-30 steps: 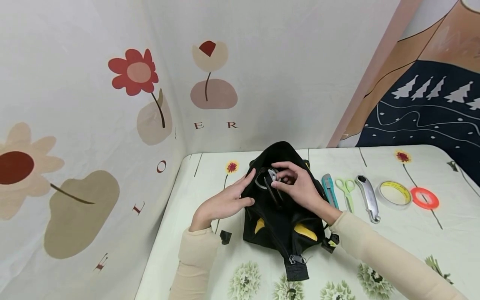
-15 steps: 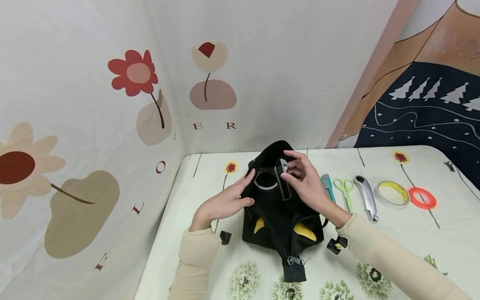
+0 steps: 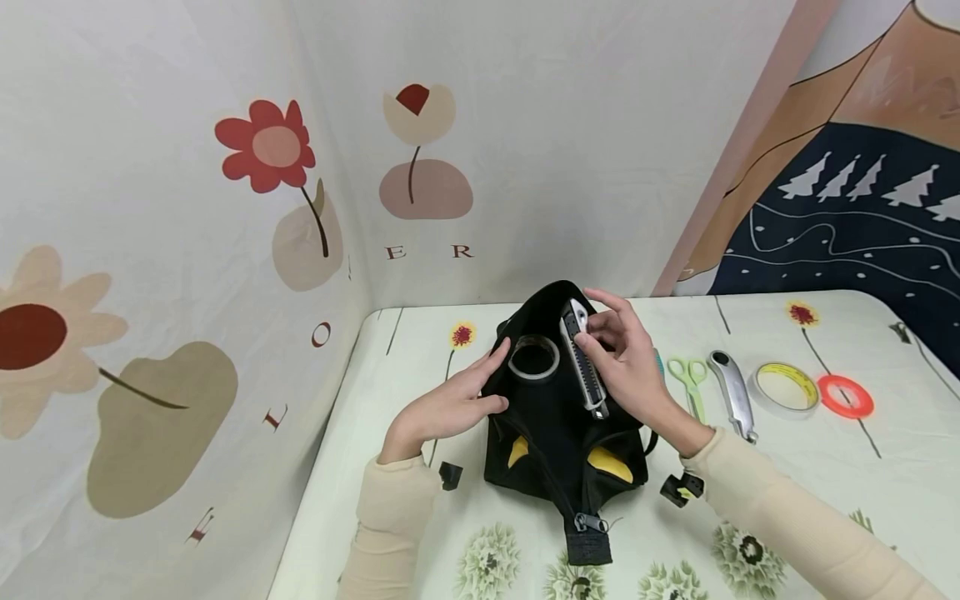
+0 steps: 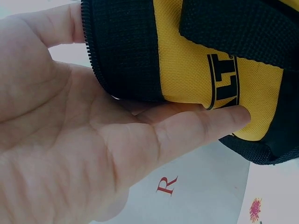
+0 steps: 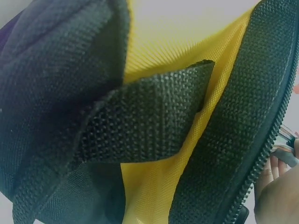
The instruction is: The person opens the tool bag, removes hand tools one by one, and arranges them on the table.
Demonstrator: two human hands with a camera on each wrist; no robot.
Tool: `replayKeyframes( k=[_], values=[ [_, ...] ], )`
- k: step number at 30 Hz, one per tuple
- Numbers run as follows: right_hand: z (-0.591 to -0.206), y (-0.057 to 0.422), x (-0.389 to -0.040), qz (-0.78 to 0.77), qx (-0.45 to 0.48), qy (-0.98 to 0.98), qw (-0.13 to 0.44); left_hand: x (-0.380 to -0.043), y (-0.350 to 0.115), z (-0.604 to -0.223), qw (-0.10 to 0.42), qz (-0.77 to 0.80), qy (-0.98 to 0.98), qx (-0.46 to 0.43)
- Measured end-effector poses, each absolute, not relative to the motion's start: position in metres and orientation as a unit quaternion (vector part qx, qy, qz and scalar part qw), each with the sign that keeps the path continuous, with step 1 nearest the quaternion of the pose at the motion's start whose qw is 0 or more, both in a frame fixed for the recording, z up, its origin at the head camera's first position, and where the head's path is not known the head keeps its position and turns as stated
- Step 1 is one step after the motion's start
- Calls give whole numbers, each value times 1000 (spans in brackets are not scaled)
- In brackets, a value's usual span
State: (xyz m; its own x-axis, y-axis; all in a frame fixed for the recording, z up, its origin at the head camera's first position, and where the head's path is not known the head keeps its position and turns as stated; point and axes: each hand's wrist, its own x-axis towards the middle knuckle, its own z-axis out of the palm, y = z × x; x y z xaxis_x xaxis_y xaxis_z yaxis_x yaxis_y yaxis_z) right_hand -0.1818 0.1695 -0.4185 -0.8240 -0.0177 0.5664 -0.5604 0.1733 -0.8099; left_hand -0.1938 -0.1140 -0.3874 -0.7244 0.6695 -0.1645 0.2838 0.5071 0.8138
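Note:
An open black and yellow tool bag [image 3: 525, 450] stands on the table with its zipped mouth spread. My left hand [image 3: 450, 408] holds its left side; in the left wrist view the fingers lie along the yellow outer wall [image 4: 187, 74] and the thumb reaches behind the zipped edge. Between thumb and fingers, my right hand [image 3: 622, 354] pinches a silver and black utility knife [image 3: 585, 367], tilted over the bag's mouth. Inside the bag a ring-shaped roll [image 3: 553, 367] with a pale rim is visible. The right wrist view shows the bag's strap [image 5: 140, 121] closely.
To the right lie green scissors [image 3: 690, 379], a silver cutter [image 3: 733, 392], a clear tape roll [image 3: 763, 396] and a red tape roll [image 3: 847, 396]. A teal cutter [image 3: 660, 363] is mostly hidden by my right hand. Buckles [image 3: 678, 489] lie near the bag.
My right hand has lifted the utility knife up and right from inside the bag, turning it so its length shows. The ring-shaped roll is now uncovered. My left hand has stayed in place.

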Motion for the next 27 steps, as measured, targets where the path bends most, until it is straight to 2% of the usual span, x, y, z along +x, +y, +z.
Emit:
replayKeyframes(
  k=[27],
  values=[
    [-416,203,-180,618,138,-739,230,-192,-114,-386,239,404,836,282]
  ],
)
